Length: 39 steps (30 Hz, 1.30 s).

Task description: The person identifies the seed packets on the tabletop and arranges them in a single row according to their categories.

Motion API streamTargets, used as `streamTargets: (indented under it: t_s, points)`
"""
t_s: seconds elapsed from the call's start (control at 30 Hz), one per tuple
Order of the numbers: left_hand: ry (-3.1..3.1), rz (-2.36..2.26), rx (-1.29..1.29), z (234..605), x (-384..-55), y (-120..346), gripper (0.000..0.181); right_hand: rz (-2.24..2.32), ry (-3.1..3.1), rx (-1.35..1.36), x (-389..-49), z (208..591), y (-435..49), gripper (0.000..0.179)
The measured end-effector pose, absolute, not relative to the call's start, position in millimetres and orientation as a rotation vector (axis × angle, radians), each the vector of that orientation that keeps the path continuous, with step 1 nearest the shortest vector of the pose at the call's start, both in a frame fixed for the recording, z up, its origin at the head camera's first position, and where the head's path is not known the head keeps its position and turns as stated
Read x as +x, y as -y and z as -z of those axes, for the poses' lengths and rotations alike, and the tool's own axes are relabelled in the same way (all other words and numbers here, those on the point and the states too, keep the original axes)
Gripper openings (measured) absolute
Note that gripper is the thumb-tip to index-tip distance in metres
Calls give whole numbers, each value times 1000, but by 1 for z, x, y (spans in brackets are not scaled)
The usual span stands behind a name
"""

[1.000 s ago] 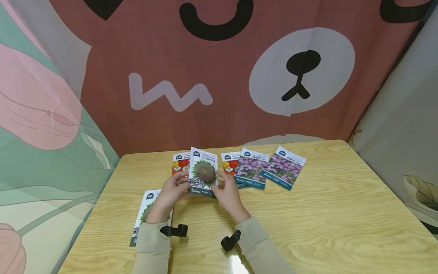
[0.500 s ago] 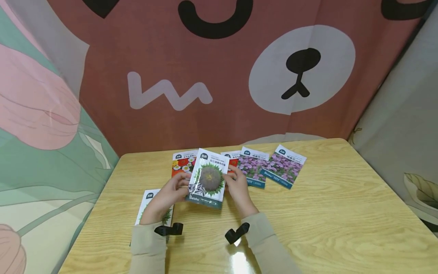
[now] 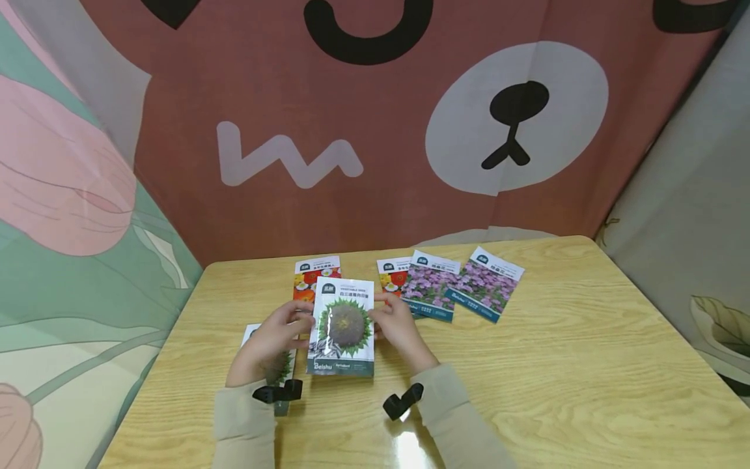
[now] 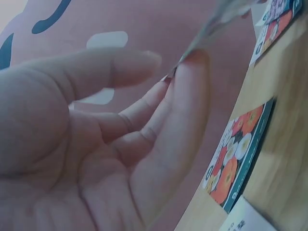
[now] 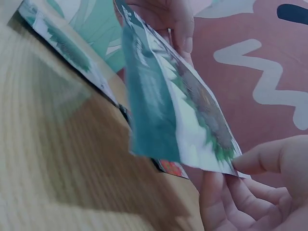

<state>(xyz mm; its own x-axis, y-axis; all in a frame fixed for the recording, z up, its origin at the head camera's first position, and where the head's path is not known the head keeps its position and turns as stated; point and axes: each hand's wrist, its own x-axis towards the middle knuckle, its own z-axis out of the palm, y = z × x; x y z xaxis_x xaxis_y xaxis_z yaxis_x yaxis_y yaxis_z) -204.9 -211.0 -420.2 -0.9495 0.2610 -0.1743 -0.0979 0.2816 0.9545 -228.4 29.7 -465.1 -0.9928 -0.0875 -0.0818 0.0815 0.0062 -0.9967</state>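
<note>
Both hands hold a white seed packet (image 3: 346, 329) with a large green-fringed sunflower head and a dark green bottom band, raised over the table. At its left edge is my left hand (image 3: 268, 344), thumb in front and fingers behind. My right hand (image 3: 403, 331) pinches the right edge; in the right wrist view the thumb lies on the printed face, with fingers (image 5: 211, 192) underneath. A second sunflower packet (image 3: 284, 372) lies on the table, partly covered by my left hand and forearm. Behind the held packet, a packet with red and orange flowers (image 3: 303, 279) is partly hidden.
Another red-flower packet (image 3: 394, 279) lies at the back, overlapped by a purple-flower packet (image 3: 430, 286). A second purple-flower packet (image 3: 486, 286) rests slanted to its right. The wooden table (image 3: 556, 365) meets a printed curtain (image 3: 398, 215) at its back edge.
Both hands have brought the sunflower packet closer to the person. It swung right at first, then back left, and now stands straighter. More of the left red-flower packet was covered earlier.
</note>
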Motion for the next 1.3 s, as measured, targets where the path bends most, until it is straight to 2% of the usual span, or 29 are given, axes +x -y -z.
streamTargets:
  t_s: [0.43, 0.87, 1.1, 1.3]
  points:
    - [-2428, -1521, -90, 430, -199, 221, 14, 1973, -2041, -103, -220, 474, -20, 25]
    - [-2535, -1288, -216, 432, -193, 214, 4, 1832, -2172, -151, -216, 481, -13, 21]
    - [-2636, -1112, -217, 435, -195, 209, 11, 1779, -2224, -147, -216, 486, -12, 10]
    - [-2658, -1009, -262, 434, -196, 206, 13, 1794, -2232, -161, -214, 486, -10, 10]
